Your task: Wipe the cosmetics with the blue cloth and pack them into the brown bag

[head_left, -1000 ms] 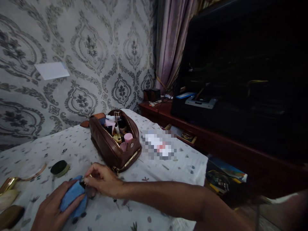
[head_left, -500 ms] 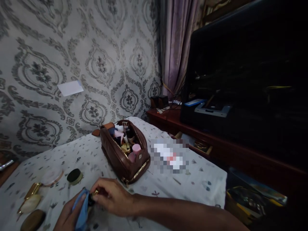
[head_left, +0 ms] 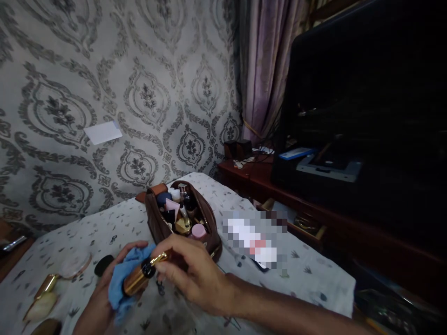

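My left hand [head_left: 101,291] is wrapped round a crumpled blue cloth [head_left: 120,274]. Against that cloth lies a small amber-gold bottle [head_left: 136,280] with a black collar, tilted up to the right. The fingers of my right hand [head_left: 199,274] pinch its shiny gold top [head_left: 159,258]. Just behind my right hand stands an unzipped brown cosmetic bag [head_left: 157,223] packed with several bottles and jars. A pink-lidded jar [head_left: 199,231] and a round gold compact [head_left: 183,225] show in its opening. Left of my left hand is a dark round lid or jar [head_left: 103,266], partly covered.
A clear round case [head_left: 75,263], a gold roller with a pale head [head_left: 44,302] and a brown round item [head_left: 47,327] lie at left on the patterned white cloth [head_left: 300,274]. A blurred-out object [head_left: 256,242] lies right of the bag. An open drawer [head_left: 314,232] juts out beyond.
Both hands have risen and moved right, towards the bag. The bottle, mostly hidden before, now shows clearly against the blue cloth. The view has shifted slightly.
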Motion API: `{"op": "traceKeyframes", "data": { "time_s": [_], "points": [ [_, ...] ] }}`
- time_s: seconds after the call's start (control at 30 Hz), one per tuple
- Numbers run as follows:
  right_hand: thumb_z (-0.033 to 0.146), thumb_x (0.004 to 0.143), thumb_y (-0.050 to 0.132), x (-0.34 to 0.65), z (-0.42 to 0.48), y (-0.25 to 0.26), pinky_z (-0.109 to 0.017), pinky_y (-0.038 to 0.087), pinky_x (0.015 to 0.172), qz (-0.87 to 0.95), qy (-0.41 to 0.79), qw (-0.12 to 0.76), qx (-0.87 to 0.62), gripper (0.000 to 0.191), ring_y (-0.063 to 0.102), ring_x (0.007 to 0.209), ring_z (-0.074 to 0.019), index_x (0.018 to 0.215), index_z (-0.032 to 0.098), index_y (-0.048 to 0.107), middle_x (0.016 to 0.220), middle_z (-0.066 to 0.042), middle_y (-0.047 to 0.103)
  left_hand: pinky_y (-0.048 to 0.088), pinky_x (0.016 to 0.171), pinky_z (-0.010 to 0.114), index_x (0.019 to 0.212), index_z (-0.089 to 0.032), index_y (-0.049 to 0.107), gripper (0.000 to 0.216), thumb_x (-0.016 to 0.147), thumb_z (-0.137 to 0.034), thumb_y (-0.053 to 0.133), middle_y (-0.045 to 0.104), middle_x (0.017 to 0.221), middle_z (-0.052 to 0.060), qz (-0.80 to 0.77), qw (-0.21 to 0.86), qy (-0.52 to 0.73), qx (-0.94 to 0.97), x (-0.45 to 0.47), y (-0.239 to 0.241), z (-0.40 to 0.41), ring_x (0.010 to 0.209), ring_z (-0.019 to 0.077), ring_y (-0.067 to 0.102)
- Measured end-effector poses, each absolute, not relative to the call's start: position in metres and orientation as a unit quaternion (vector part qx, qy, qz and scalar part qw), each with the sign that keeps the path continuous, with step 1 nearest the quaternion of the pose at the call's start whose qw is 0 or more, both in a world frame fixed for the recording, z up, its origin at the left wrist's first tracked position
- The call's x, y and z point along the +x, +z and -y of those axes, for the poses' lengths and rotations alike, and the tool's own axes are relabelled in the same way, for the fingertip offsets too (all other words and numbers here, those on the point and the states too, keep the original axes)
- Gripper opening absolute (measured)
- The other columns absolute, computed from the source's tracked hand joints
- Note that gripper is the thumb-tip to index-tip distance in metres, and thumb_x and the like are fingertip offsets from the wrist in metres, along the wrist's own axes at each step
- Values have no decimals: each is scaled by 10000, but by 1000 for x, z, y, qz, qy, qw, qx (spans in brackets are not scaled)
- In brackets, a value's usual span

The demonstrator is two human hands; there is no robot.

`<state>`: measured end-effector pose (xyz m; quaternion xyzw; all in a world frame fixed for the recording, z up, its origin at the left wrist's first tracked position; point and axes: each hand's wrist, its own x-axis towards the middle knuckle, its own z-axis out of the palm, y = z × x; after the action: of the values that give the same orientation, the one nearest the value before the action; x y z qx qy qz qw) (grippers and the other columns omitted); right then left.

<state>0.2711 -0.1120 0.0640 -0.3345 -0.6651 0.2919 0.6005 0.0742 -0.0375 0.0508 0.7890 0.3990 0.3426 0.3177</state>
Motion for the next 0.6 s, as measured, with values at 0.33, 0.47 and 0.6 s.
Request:
{"op": "traceKeyframes", "data": {
  "time_s": [0.33,0.47,0.6],
  "points": [
    [317,946,600,343,85,99,-207,468,540,596,200,674,-389,140,630,625,-107,1014,199,569,749,20,640,550,642,182,1314,-304,627,450,955,-226,367,693,1085,64,-253,-66,258,930,102,78,8,833,149,706],
    [271,943,591,357,49,106,-219,462,603,631,138,642,-414,109,622,648,-103,996,177,582,786,21,637,538,653,179,1415,-293,531,484,966,-201,372,694,1118,76,-235,-144,265,924,94,67,9,903,162,705],
    [176,931,575,354,13,114,-227,400,641,699,106,551,-443,56,559,636,-102,981,166,597,717,41,607,550,720,203,1480,-276,440,521,966,-196,415,695,1169,91,-223,-166,278,919,83,55,8,998,188,695]
  ]
}}
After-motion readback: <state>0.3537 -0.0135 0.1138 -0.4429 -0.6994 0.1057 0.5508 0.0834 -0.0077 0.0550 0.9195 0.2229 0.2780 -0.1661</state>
